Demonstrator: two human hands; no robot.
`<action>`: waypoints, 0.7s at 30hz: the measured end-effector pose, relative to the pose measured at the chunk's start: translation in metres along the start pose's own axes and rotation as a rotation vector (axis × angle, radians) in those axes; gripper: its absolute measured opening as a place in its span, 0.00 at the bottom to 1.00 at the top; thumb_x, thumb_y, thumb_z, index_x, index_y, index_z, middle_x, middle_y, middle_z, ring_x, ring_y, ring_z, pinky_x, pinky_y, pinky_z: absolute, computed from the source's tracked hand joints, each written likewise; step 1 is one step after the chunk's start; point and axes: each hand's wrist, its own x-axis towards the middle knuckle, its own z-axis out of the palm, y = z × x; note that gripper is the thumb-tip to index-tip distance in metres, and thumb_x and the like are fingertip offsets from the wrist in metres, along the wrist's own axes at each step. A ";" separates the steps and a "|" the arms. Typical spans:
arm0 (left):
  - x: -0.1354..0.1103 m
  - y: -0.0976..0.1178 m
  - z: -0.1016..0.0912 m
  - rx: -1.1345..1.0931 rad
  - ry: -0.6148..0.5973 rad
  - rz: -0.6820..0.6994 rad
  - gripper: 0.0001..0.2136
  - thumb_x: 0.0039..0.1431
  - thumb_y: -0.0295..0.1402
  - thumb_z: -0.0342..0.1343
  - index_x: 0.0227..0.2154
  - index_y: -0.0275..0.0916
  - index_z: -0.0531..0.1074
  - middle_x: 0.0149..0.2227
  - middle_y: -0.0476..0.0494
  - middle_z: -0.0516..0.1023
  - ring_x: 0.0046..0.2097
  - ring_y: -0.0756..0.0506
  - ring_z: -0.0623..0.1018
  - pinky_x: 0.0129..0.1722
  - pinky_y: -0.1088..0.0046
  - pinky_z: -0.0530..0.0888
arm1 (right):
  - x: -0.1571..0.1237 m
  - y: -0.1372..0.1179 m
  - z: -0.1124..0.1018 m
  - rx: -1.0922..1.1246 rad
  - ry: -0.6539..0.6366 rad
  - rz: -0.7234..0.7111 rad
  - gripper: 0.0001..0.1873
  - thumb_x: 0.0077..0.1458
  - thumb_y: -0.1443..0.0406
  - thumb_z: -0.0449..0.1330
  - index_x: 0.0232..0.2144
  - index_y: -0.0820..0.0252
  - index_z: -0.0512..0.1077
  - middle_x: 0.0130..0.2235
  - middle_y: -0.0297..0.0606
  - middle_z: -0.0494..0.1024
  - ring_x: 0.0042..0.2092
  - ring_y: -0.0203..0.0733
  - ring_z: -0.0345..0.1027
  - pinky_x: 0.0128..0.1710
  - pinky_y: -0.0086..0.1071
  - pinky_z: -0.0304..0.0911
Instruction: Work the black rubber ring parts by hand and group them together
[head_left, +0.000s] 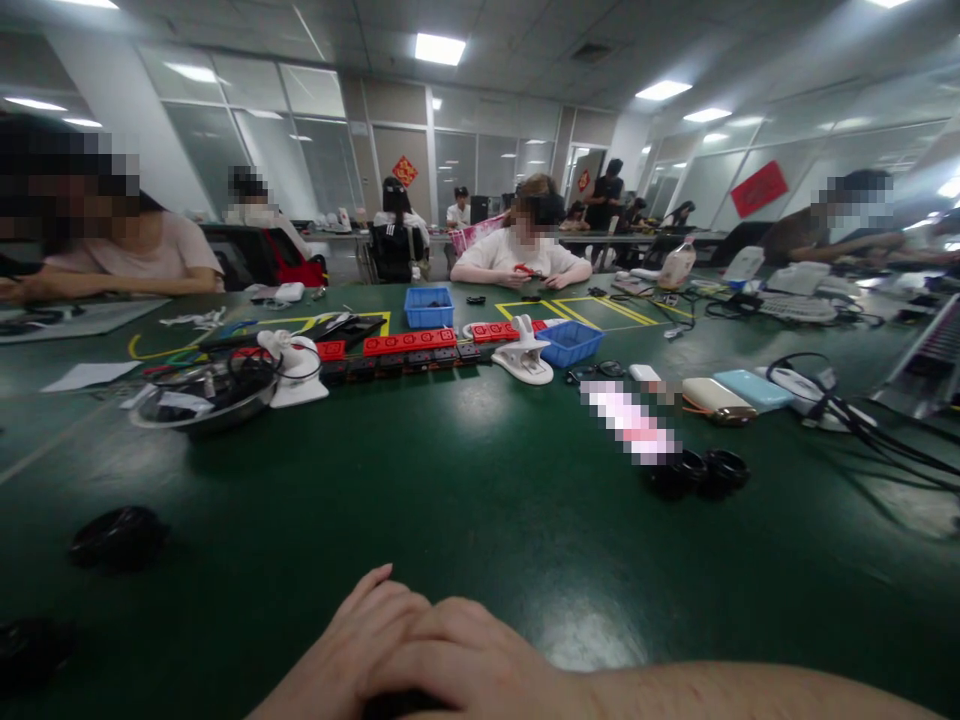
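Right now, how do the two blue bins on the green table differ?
The far blue bin sits square to the camera; the near blue bin is turned at an angle. The far blue bin stands behind the red strips; the near blue bin sits beside the white clamp. Both are open-topped blue plastic on the green table.

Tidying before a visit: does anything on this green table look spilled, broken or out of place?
Nothing spilled or broken shows. The black cables sprawl untidily on the right, and a black round part lies alone on the left.
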 end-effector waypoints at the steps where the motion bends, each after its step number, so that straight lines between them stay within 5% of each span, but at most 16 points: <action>1: -0.001 0.001 0.000 0.006 -0.003 -0.001 0.14 0.53 0.28 0.56 0.43 0.49 0.70 0.40 0.52 0.76 0.46 0.44 0.73 0.58 0.55 0.57 | 0.002 -0.003 -0.004 -0.015 0.052 0.007 0.17 0.64 0.56 0.39 0.44 0.53 0.63 0.43 0.33 0.71 0.47 0.35 0.62 0.45 0.29 0.58; 7: -0.016 -0.007 0.017 0.118 0.117 0.011 0.22 0.51 0.38 0.59 0.49 0.44 0.64 0.45 0.43 0.73 0.46 0.38 0.72 0.57 0.43 0.51 | 0.006 -0.012 -0.012 -0.098 0.181 0.121 0.19 0.62 0.53 0.41 0.40 0.60 0.63 0.36 0.37 0.70 0.37 0.37 0.63 0.35 0.32 0.58; 12: -0.017 -0.003 0.020 0.088 0.124 -0.033 0.18 0.49 0.41 0.60 0.43 0.43 0.68 0.41 0.45 0.73 0.43 0.39 0.72 0.56 0.45 0.54 | 0.002 -0.009 -0.003 -0.153 0.079 0.155 0.14 0.61 0.57 0.45 0.32 0.58 0.65 0.31 0.34 0.69 0.31 0.36 0.60 0.30 0.31 0.56; 21: 0.000 0.004 0.007 -0.016 0.013 0.027 0.10 0.46 0.32 0.63 0.34 0.49 0.74 0.40 0.52 0.73 0.43 0.44 0.72 0.57 0.50 0.54 | -0.002 -0.002 -0.006 -0.053 -0.159 0.018 0.09 0.59 0.58 0.52 0.37 0.54 0.69 0.34 0.30 0.73 0.38 0.35 0.64 0.37 0.30 0.59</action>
